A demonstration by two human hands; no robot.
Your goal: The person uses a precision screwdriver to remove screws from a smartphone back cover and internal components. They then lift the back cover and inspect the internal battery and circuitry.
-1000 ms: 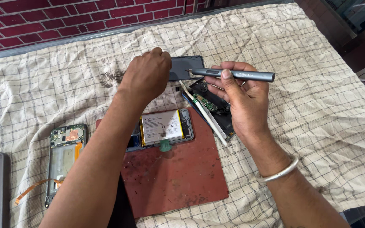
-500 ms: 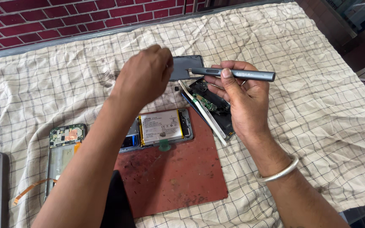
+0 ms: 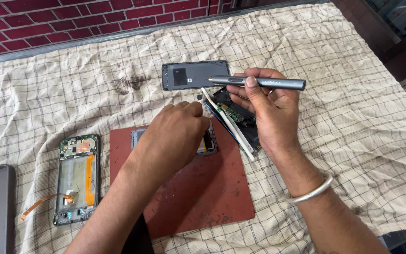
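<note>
1. Opened phone lies on the red mat, near centre, mostly hidden under the left hand. Looks flat, stiff, light, with fragile exposed internals; best held by the frame edges.
2. Right hand is clamped on the grey pen-type screwdriver, held level, tip pointing left over the grey back cover at far centre. Slim smooth metal, likely slippery; grip mid-barrel.
3. Left hand's fingers are pinched together; I cannot tell if they hold anything.
4. 1 tiny dark part sits loose on the cloth, easily lost.

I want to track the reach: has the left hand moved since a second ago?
Yes. The left hand drew back from the grey back cover toward the red mat.
</note>
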